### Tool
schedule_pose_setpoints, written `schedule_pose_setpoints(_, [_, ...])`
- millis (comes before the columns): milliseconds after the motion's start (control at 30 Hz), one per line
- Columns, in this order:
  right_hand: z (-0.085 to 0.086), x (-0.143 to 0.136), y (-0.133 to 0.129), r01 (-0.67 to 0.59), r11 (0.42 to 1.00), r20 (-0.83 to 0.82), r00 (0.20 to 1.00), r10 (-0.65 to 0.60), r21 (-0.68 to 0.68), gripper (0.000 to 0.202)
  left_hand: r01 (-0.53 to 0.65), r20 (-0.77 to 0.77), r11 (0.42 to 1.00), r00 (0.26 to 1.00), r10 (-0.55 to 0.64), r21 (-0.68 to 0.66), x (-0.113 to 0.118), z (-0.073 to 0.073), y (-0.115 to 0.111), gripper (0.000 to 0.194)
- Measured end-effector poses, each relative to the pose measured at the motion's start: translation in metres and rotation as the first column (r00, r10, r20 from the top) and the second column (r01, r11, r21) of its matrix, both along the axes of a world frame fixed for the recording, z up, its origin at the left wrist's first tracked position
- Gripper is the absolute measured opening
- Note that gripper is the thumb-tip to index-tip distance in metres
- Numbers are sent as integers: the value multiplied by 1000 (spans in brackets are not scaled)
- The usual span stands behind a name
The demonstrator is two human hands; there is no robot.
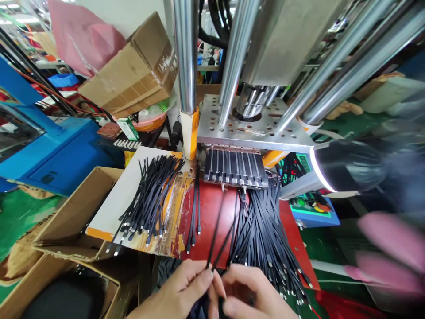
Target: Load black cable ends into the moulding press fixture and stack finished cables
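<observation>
L hand [191, 288] pinches blk cables [217, 235] nr R hand [254, 292].

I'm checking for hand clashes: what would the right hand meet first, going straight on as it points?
The right hand would probably meet the left hand first, near the black cables the latter holds, though depth is unclear.

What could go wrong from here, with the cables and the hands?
The cables in the left hand run close beside the right pile of cables, so they might tangle. That pile spreads past the front edge of the red board, so some cables could slide off. On the left pile, a few ends stick out over the board edge and might catch on a sleeve.
</observation>
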State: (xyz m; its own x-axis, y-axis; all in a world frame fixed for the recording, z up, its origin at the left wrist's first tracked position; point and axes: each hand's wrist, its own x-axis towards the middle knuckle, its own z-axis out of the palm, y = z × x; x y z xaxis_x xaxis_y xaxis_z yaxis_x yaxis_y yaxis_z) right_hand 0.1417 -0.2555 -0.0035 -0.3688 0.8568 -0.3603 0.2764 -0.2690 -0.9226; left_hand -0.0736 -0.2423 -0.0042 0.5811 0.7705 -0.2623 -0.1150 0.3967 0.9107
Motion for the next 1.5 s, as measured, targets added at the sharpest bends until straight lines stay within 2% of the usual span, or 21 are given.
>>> schedule_pose_setpoints(33, [1, -6, 6, 79, 996, -20, 997, -78, 40, 34, -41, -80, 998, 996, 45, 51, -4, 6, 1, 55])
schedule_pose_setpoints(100, [-1, -23, 16, 170, 980, -119, 980, -157, 105, 41, -77, -223, 987, 969, 107, 142, -11, 15, 5, 55])
schedule_pose_setpoints(233, [-6, -46, 33, 281, 952, -387, 897, -214, 125, 33, 65, -401, 981, 916, 14, 182, -14, 19, 10, 60])
schedule_pose_setpoints(300, [-4, -46, 39, 292, 945, -392, 894, -216, 147, 29, 131, -455, 979, 889, -48, 154, -12, 17, 9, 59])
schedule_pose_setpoints(400, [1, -38, 43, 278, 924, -293, 935, -198, 263, 33, 198, -489, 971, 865, -110, 133, -10, 13, 7, 54])
schedule_pose_setpoints(500, [1, -32, 42, 267, 914, -261, 947, -189, 307, 34, 259, -513, 948, 848, -132, 183, -12, 15, 12, 42])
schedule_pose_setpoints(567, [-1, -30, 40, 260, 900, -218, 957, -192, 350, 33, 219, -507, 942, 860, -64, 254, -11, 22, 23, 35])
schedule_pose_setpoints(633, [-5, -29, 38, 239, 872, -147, 970, -194, 427, 31, 115, -436, 927, 898, 56, 356, -9, 31, 38, 38])
schedule_pose_setpoints(733, [-12, -27, 35, 181, 847, -71, 983, -169, 499, 29, -5, -317, 877, 932, 179, 481, -1, 45, 64, 35])
schedule_pose_setpoints(867, [-17, -24, 34, 118, 831, -10, 991, -135, 544, 28, 5, -273, 830, 945, 178, 558, 6, 56, 82, 29])
schedule_pose_setpoints(1033, [-17, -21, 33, 107, 809, 25, 989, -149, 579, 28, 38, -260, 824, 956, 135, 565, 5, 57, 77, 24])
schedule_pose_setpoints(1233, [-18, -22, 33, 87, 815, 23, 992, -122, 573, 25, -14, -241, 799, 950, 197, 601, 6, 45, 74, 24])
schedule_pose_setpoints(1333, [-18, -23, 32, 154, 778, -16, 983, -182, 609, 15, -48, -249, 825, 942, 225, 562, 7, 43, 76, 26])
schedule_pose_setpoints(1400, [-18, -22, 31, 226, 741, -48, 966, -254, 632, 17, -72, -248, 855, 941, 228, 514, 8, 43, 78, 29])
schedule_pose_setpoints(1500, [-19, -21, 29, 316, 679, -115, 939, -325, 662, 17, -102, -183, 918, 966, 184, 383, 9, 42, 81, 32])
